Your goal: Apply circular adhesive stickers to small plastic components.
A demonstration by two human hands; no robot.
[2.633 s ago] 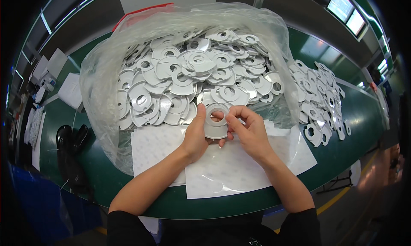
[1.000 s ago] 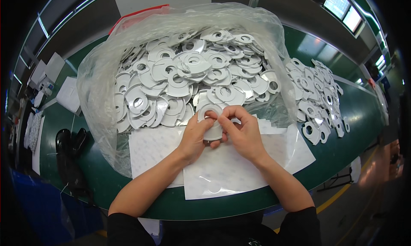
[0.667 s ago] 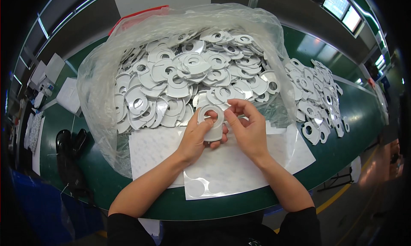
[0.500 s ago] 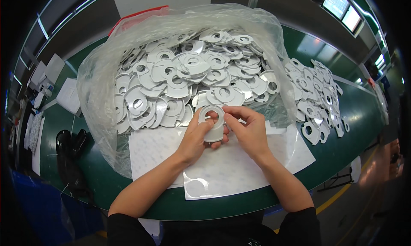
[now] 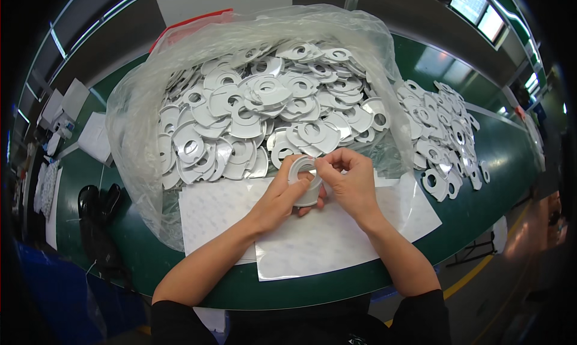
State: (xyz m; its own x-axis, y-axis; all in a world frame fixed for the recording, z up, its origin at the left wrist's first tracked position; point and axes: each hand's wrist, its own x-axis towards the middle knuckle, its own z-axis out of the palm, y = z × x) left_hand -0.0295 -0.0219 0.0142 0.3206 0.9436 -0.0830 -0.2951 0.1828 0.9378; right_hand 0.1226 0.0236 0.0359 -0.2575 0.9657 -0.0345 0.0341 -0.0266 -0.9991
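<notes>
My left hand (image 5: 282,192) holds a flat white plastic ring piece (image 5: 305,181) upright over white backing sheets (image 5: 336,237). My right hand (image 5: 351,180) pinches at the top edge of the same piece with thumb and forefinger. Just behind the hands a big clear plastic bag (image 5: 135,129) lies open, heaped with several identical white ring pieces (image 5: 252,114). Part of the held piece is hidden by my fingers.
To the right, a pile of the same white pieces (image 5: 445,135) lies loose on the green table (image 5: 499,159). A black object (image 5: 96,216) sits at the left near the table edge. White sheets and small items (image 5: 90,135) lie at the far left.
Both hands have stayed in place over the sheets. The held piece has turned slightly between the fingers, and the right hand's fingers have shifted along its top edge.
</notes>
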